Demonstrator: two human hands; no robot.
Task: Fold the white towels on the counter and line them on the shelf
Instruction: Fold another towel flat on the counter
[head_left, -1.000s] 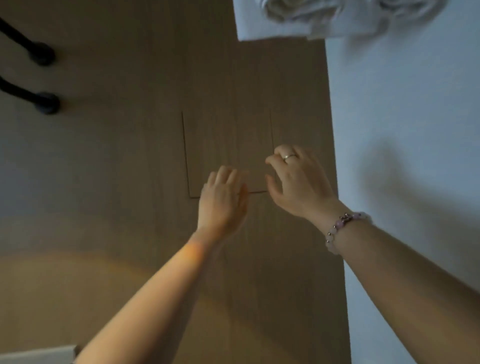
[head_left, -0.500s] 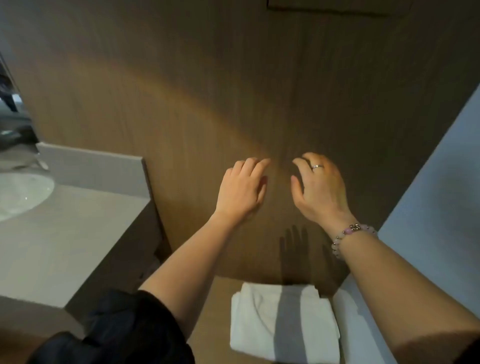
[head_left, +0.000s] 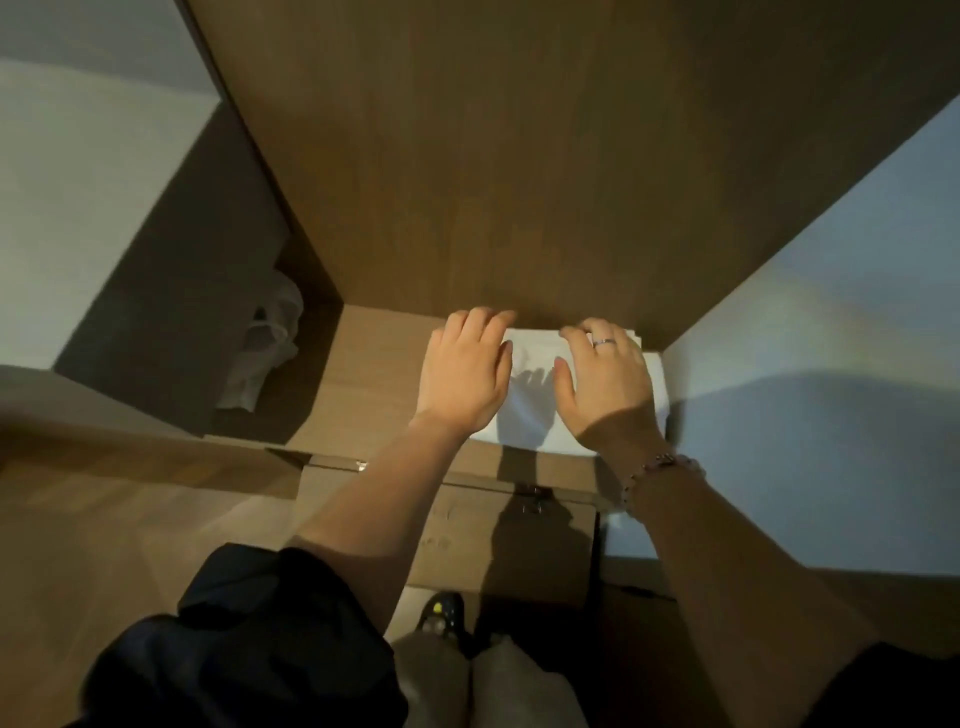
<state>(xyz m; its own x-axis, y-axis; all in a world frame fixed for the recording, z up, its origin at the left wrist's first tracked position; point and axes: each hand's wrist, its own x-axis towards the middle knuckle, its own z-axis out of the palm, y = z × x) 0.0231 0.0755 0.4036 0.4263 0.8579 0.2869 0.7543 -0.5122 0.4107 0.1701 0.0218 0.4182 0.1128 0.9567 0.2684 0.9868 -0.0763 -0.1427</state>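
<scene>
As the left hand and right hand rest on the folded towel, fingers spread flat and gripping nothing, it lies on the shelf in the corner by the pale wall. One towel seems placed; a crumpled white cloth at left may await folding.

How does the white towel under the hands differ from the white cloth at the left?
The folded towel lies flat and neat on the wooden shelf; the crumpled cloth sits bunched in shadow. The left hand and right hand rest on the folded towel; nothing touches the crumpled cloth. Both are white.
</scene>
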